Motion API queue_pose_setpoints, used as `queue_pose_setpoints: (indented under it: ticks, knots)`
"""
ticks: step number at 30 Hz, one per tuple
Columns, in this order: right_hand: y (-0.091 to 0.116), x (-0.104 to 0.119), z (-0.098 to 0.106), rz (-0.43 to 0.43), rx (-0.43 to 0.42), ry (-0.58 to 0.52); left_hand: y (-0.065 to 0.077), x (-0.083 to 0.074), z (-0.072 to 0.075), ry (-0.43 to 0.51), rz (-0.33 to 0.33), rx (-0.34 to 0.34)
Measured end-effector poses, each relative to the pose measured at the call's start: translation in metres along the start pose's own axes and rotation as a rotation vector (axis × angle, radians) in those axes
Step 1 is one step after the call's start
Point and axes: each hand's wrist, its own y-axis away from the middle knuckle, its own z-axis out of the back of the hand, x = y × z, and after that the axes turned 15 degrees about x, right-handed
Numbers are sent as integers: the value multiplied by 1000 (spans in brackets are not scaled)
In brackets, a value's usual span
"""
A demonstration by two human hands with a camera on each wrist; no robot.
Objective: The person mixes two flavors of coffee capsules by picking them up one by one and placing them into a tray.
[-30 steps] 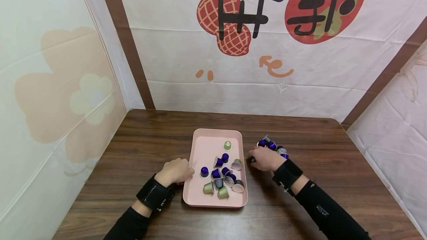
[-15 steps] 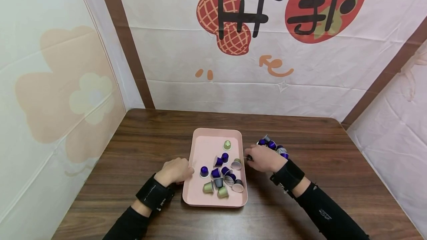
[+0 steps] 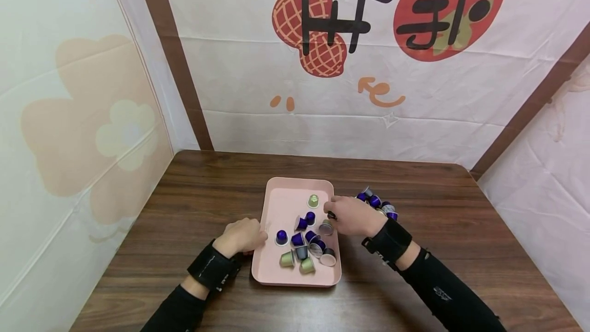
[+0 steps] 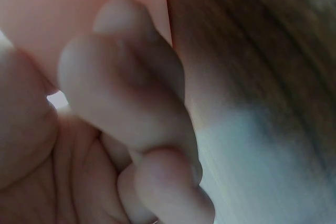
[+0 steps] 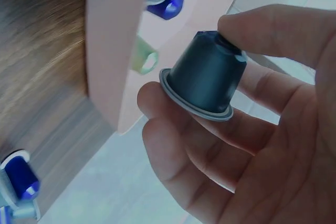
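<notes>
A dark grey-green coffee capsule (image 5: pixel 207 77) is pinched between the thumb and fingers of my right hand (image 3: pixel 357 216), its flat rim tilted downward in the right wrist view. That hand hangs over the right edge of a pink tray (image 3: pixel 286 193). At the tray's left side, my left hand (image 3: pixel 241 235) grips the edge with curled fingers; in the left wrist view these fingers (image 4: pixel 115 87) lie against the pink surface. Inside the tray lie several capsules: blue ones (image 3: pixel 281 237), green ones (image 3: pixel 287 259) and grey ones (image 3: pixel 301 252).
Just right of the tray, a small heap of blue and grey capsules (image 3: pixel 375 202) sits on the brown wooden table (image 3: pixel 221 178), partly behind my right hand. A white printed cloth (image 3: pixel 239 76) hangs behind the table, with more cloth at both sides.
My right hand has moved left with the dark capsule, from beside the heap to over the tray's right edge. The left hand and the tray have stayed in place.
</notes>
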Motion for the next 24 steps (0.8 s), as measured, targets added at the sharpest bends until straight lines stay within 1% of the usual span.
queue_pose_setpoints:
  ticks: [5,10,13,18,24]
  knots:
    - [-11,13,2,27,28,25,0,0,-1,4,3,1]
    - [-22,26,2,88,44,21,0,0,-1,3,1,6]
    - [-29,32,2,110,42,45,0,0,-1,0,1,4]
    - [-42,40,3,111,43,76,-1,1,0,2,3,-1]
    - [-52,47,2,100,77,53,1,2,1,7,-7,4]
